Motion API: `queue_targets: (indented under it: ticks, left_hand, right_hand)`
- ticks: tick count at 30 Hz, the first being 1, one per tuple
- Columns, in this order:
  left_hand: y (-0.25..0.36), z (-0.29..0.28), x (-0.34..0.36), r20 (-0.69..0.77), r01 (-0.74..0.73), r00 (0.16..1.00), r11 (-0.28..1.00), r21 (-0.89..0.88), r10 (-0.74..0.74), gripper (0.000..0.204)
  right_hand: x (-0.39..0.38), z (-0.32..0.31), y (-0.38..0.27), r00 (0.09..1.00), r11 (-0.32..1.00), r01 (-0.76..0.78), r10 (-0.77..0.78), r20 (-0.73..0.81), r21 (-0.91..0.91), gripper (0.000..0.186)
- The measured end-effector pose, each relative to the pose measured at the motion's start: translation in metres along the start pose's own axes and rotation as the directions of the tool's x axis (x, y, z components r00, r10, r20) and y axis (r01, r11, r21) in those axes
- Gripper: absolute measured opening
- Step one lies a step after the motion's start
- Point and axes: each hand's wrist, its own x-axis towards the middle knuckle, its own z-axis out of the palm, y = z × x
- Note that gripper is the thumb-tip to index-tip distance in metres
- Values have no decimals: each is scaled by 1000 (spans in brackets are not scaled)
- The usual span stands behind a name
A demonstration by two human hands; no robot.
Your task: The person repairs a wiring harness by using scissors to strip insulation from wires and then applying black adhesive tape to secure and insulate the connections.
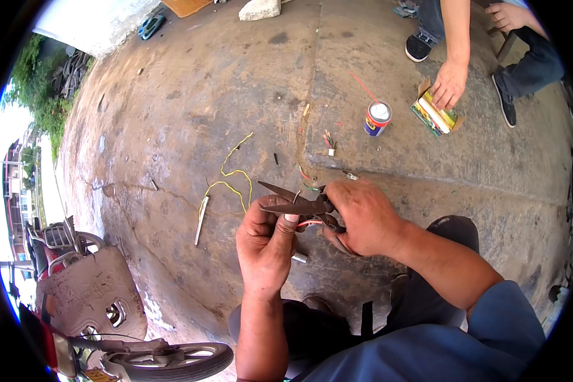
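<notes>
Dark scissors (309, 207): one pair, blades parted, handles gripped in right hand (368, 219). Wires (309, 223), red and white: pinched in left hand (266, 242), just beside blades, above concrete floor (191, 95). Yellow wire (225, 183): on floor, nearer its left edge. Aerosol can (376, 120): on floor, nearer right edge.

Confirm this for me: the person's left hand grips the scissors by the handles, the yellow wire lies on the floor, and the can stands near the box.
Not quite: the head view shows the right hand, not the left hand, gripping the scissors by the handles. The yellow wire lies on the floor, and the can stands near the box.
</notes>
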Motion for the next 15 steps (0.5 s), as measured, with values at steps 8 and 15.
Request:
queue_targets:
  ticks: [8,15]
  left_hand:
    - [-4,-2,1,-12,-51,999,995,82,52,20]
    - [-17,1,5,-98,-66,992,981,182,85,18]
  right_hand:
    - [-4,-1,-7,986,988,-104,87,142,113,41]
    - [6,-5,18,960,737,-268,255,111,621,27]
